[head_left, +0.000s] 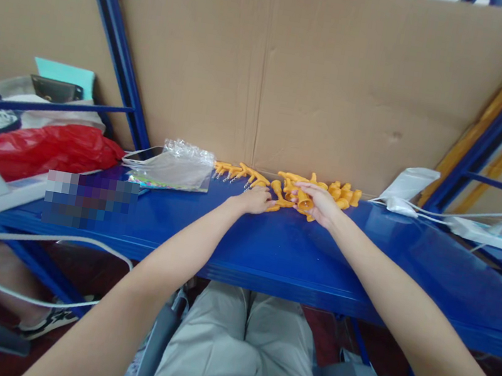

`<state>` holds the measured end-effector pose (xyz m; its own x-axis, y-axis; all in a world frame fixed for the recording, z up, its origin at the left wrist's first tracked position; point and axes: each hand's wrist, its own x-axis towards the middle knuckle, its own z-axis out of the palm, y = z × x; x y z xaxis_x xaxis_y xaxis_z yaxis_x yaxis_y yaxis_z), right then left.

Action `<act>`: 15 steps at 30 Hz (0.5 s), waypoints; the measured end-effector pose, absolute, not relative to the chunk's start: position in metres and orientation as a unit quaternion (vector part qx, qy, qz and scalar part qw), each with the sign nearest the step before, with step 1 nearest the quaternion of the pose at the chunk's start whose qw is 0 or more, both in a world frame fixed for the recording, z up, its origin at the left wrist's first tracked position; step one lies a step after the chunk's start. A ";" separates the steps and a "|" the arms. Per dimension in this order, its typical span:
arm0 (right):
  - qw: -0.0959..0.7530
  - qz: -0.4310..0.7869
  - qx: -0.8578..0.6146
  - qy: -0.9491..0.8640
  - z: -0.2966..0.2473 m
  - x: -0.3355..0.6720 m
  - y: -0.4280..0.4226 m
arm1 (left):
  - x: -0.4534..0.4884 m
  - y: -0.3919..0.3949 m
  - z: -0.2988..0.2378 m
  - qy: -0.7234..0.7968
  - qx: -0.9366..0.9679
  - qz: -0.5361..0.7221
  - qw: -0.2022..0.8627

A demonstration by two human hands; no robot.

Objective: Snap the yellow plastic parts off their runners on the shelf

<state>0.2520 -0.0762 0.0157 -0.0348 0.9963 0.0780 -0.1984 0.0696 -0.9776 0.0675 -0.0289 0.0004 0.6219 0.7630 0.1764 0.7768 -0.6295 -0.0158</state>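
My left hand [257, 200] is closed low over the blue tabletop, its fingers curled and its thumb against the end of a branched orange plastic piece [283, 203]. My right hand [320, 203] is wrapped round an orange plastic piece with a round, hollow end [306, 205], beside a pile of similar pieces [344, 194]. Behind my left hand lie orange pieces with small metal chains [233, 171], side by side in a row. My fingers partly hide what they hold, and the exact kind of these pieces is too small to tell.
A clear plastic bag [182, 167] lies left of the orange pieces. Further left are a red plastic bag [48, 146] and a white cable [38, 237]. A cardboard wall [324, 85] closes off the back. White packaging [407, 190] stands at right. Another person's leg shows at lower left.
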 end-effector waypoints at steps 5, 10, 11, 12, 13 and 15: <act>0.557 0.537 -0.420 -0.475 0.016 0.253 -0.075 | 0.063 -0.040 0.011 -0.443 -0.895 -0.061 -0.005; 0.558 0.536 -0.422 -0.472 0.012 0.255 -0.071 | 0.057 -0.041 0.018 -0.465 -0.881 -0.072 -0.043; 0.560 0.535 -0.424 -0.470 0.012 0.256 -0.070 | 0.055 -0.040 0.019 -0.468 -0.879 -0.080 -0.037; 0.560 0.534 -0.425 -0.469 0.011 0.256 -0.070 | 0.053 -0.039 0.020 -0.471 -0.877 -0.092 -0.029; 0.560 0.535 -0.423 -0.471 0.011 0.256 -0.070 | 0.050 -0.037 0.022 -0.476 -0.873 -0.106 -0.020; 0.559 0.535 -0.419 -0.476 0.011 0.256 -0.071 | 0.045 -0.034 0.024 -0.490 -0.861 -0.135 -0.007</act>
